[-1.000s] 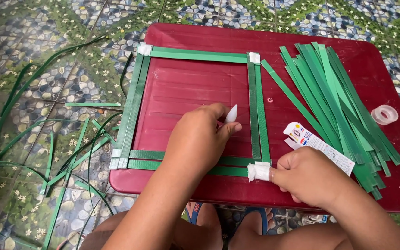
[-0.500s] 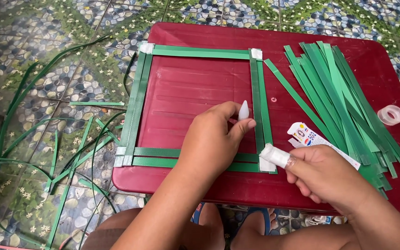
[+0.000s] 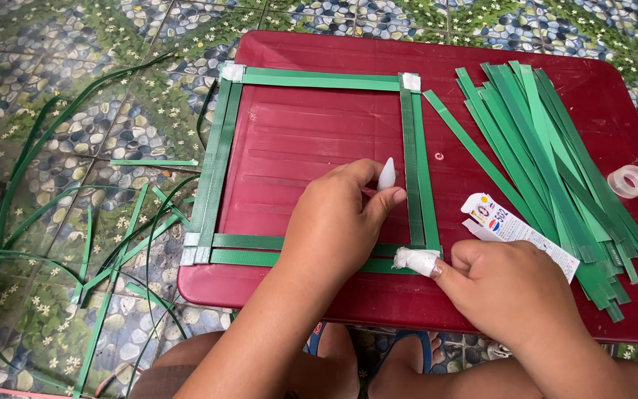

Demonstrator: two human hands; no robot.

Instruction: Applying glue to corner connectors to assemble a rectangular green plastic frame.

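A square frame of green strips (image 3: 218, 170) lies on a dark red table (image 3: 334, 140), its corners wrapped in white tape. My left hand (image 3: 334, 222) rests on the frame's lower side and holds a small white pointed glue tube (image 3: 386, 174) between thumb and finger. My right hand (image 3: 511, 292) presses a white wad of tape (image 3: 415, 259) onto the frame's lower right corner.
A pile of loose green strips (image 3: 555, 162) lies at the table's right. A white glue package (image 3: 515, 229) sits beside my right hand. A clear tape roll (image 3: 630, 181) is near the right edge. Green strips and scraps (image 3: 75, 244) litter the tiled floor at left.
My right hand has come back down with the white wad onto the frame's lower right corner. My left hand has stayed on the lower side with the glue tube.
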